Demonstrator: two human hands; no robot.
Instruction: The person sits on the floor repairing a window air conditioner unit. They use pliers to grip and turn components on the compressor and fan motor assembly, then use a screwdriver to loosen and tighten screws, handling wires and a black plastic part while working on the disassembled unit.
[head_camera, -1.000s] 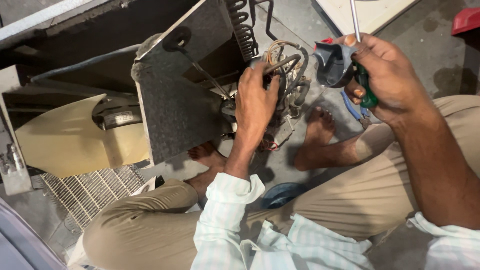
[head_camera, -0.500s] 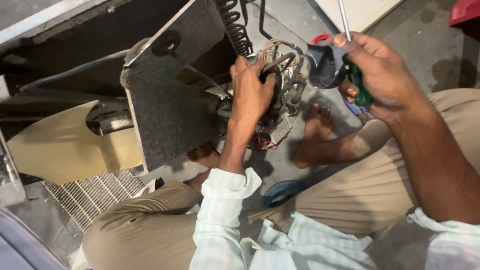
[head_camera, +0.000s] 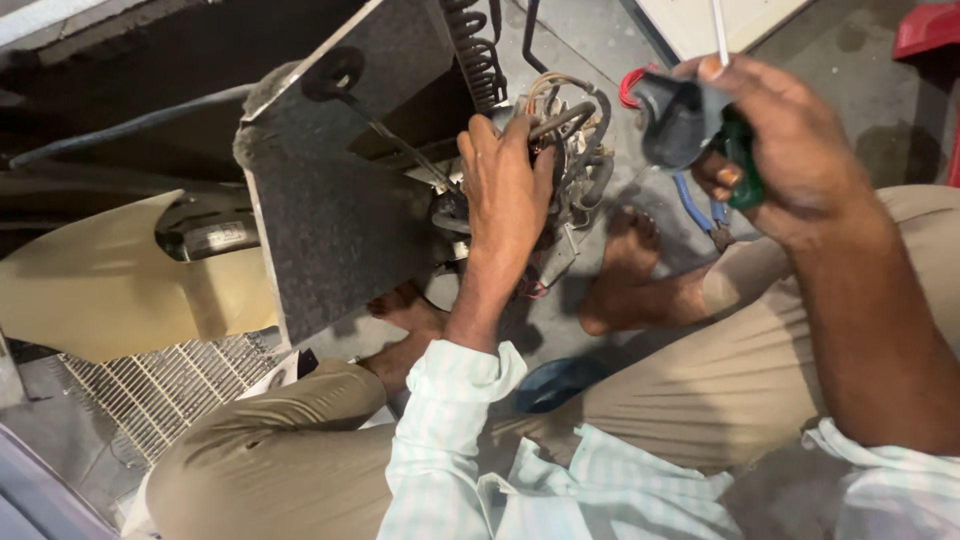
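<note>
My left hand (head_camera: 508, 185) grips a bundle of grey wires and tubes (head_camera: 578, 128) beside a dark metal panel (head_camera: 345, 215) of an opened appliance. My right hand (head_camera: 785, 150) is raised to the right of the bundle. It holds a screwdriver with a green handle (head_camera: 742, 160) and a thin metal shaft (head_camera: 719, 30) pointing up, together with a small dark part (head_camera: 672, 118). A black coiled cable (head_camera: 473, 50) hangs above my left hand.
A cream fan blade (head_camera: 110, 280) and a motor (head_camera: 215, 235) sit at the left, with a white wire grille (head_camera: 160, 385) on the floor below. My bare feet (head_camera: 620, 270) rest on the concrete floor. A red object (head_camera: 930, 28) lies at the top right.
The view has shifted a little. My right hand has lifted the screwdriver and dark part slightly higher. My left hand stays on the wire bundle.
</note>
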